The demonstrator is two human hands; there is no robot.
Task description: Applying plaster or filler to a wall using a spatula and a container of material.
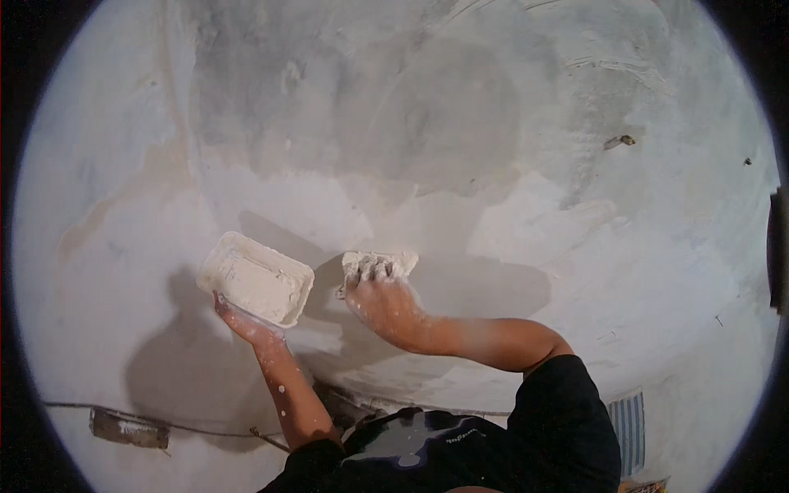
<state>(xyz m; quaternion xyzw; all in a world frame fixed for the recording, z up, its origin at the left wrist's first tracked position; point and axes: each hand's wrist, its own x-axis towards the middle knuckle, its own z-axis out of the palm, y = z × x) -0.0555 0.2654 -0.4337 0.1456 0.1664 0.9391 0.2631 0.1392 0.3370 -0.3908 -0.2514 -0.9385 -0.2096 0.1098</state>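
Observation:
My left hand (248, 323) grips a rectangular tub (212, 261) from below, at its near edge. Whitish wall putty (261, 283) coats the inside of the tub, which tilts so its open side shows. To the right of it, my right hand (385, 306) is closed on a putty-smeared scraper (403, 261), with the fingers over its flat face. The blade is at the wall (444, 214); its contact edge cannot be made out. White specks of putty cover both hands and the left forearm.
Grey patches show on the upper wall, paler coating lower down. A small fitting (620, 141) sticks out of the wall at upper right. A cable (205, 429) runs along the lower left past a brownish box (129, 428). Striped cloth (629, 434) lies at lower right.

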